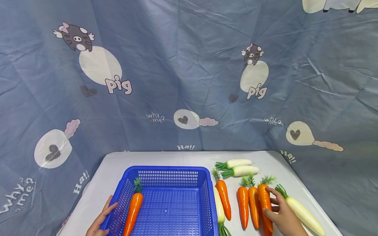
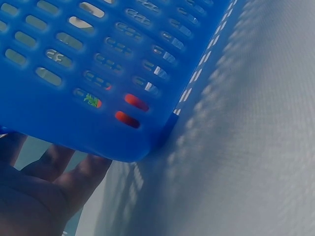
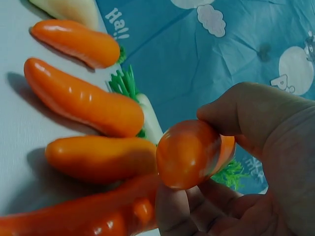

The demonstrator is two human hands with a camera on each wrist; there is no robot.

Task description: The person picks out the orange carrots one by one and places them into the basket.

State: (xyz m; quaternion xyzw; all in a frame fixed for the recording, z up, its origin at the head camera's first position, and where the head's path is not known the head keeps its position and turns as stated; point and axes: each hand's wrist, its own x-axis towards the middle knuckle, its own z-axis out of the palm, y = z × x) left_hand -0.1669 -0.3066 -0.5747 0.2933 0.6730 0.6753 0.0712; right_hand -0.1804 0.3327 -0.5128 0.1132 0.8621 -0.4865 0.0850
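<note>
meanwhile the right hand [image 1: 282, 214] curls around an orange toy carrot [image 1: 264, 203] on the tabletop [image 1: 165, 159], likely light, stiff, glossy plastic, best gripped mid-body; the left hand [image 1: 100, 221] rests flat-fingered against the blue basket [image 1: 203, 203] rim.

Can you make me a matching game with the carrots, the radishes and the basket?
Things:
1. orange plastic carrot beside the blue basket's left wall
2. orange plastic carrot with the bushiest green top
3. two white plastic radishes lying side by side
4. blue plastic mesh basket

Places:
A. at the table's far edge
B. touched by the left hand
C. gripped by the right hand
D. inside the basket

Pairs: 1-D, 2-C, 3-A, 4-B
</note>
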